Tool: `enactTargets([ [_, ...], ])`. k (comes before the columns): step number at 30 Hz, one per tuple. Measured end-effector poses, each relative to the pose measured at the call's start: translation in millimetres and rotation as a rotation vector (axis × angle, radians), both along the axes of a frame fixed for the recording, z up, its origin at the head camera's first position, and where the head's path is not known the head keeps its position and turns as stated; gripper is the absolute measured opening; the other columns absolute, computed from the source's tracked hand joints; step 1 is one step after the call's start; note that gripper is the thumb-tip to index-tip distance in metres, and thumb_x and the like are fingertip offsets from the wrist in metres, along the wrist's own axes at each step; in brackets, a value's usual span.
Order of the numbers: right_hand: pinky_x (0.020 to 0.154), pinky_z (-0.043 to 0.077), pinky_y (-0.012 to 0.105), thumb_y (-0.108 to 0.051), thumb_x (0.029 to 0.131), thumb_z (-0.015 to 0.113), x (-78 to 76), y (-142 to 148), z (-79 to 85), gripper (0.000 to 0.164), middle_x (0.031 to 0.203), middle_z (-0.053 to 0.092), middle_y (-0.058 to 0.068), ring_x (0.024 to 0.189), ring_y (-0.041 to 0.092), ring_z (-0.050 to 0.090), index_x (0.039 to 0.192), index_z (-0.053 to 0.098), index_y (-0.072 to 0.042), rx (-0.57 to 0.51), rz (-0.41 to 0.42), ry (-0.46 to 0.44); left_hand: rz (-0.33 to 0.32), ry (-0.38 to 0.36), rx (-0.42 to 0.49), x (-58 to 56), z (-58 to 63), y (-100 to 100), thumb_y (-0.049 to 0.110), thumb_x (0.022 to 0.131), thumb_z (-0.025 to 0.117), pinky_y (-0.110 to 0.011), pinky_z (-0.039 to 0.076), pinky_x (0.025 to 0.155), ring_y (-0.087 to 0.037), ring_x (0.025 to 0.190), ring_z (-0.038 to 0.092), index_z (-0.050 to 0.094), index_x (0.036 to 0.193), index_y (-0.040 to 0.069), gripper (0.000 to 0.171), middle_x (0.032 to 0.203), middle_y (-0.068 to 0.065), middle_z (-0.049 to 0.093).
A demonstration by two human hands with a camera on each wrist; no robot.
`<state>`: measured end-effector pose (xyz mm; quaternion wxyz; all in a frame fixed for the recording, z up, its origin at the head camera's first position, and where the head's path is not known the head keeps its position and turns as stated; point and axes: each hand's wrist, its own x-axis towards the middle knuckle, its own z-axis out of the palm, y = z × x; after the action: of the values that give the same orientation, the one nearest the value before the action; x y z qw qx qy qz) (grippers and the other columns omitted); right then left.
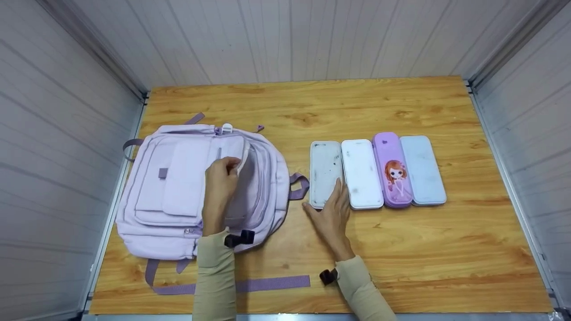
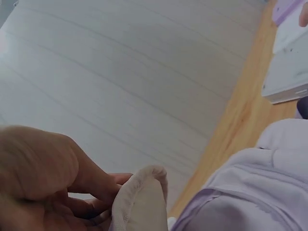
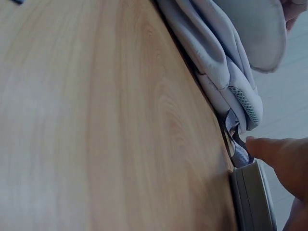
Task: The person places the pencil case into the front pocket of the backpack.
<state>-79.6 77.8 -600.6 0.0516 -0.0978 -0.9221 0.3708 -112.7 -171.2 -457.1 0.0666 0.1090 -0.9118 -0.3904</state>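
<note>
A light purple backpack (image 1: 180, 178) lies on the left of the table with its top opening toward the right. My left hand (image 1: 221, 183) pinches the edge of its raised flap (image 2: 142, 204), showing the dark inside. To the right, my right hand (image 1: 332, 218) is at the near end of a grey pencil case (image 1: 324, 162). Its fingers lie straight along the case's right side, while the thumb (image 3: 272, 149) is by the near left corner. Whether the thumb touches the case is hard to tell.
Beside the grey case, a white case (image 1: 362, 171), a purple pencil case with a doll picture (image 1: 387, 149) and a pale blue case (image 1: 424, 169) lie in a row. A purple strap (image 1: 272, 283) stretches along the table's front. Panel walls (image 1: 290, 40) enclose three sides.
</note>
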Motion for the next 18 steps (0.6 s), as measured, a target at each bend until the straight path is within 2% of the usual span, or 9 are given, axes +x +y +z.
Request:
enactTargets([
  [5,0.107,0.024,0.056,-0.047,0.068,0.082,-2.2,-2.0,-2.6,0.116,0.152,0.019,0.025,0.138,0.041,0.023,0.151,0.012,-0.007,0.015,-0.019,0.014,0.018,0.001,-0.022,1.6,14.3,-6.6,-0.007,0.083,0.049,-0.041,0.047,0.081,-0.031,0.088,0.061,0.069,0.103,-0.005,0.028,0.095,-0.019,0.067],
  [12,0.107,0.029,0.054,-0.039,0.065,0.085,-3.4,-0.5,-3.8,0.113,0.148,0.027,0.025,0.136,0.038,0.029,0.149,0.018,-0.004,-0.012,-0.037,0.086,0.028,0.027,-0.058,4.3,30.3,-15.7,-0.007,0.084,0.049,-0.041,0.045,0.08,-0.032,0.087,0.059,0.069,0.103,-0.006,0.027,0.094,-0.021,0.065],
  [18,0.113,0.024,0.048,-0.036,0.067,0.085,-2.9,2.7,-3.4,0.113,0.149,0.027,0.026,0.138,0.037,0.028,0.148,0.017,0.003,-0.076,-0.029,0.083,0.04,0.042,-0.077,5.0,40.0,-21.7,-0.007,0.085,0.049,-0.041,0.044,0.08,-0.032,0.087,0.058,0.069,0.102,-0.006,0.026,0.093,-0.021,0.064],
])
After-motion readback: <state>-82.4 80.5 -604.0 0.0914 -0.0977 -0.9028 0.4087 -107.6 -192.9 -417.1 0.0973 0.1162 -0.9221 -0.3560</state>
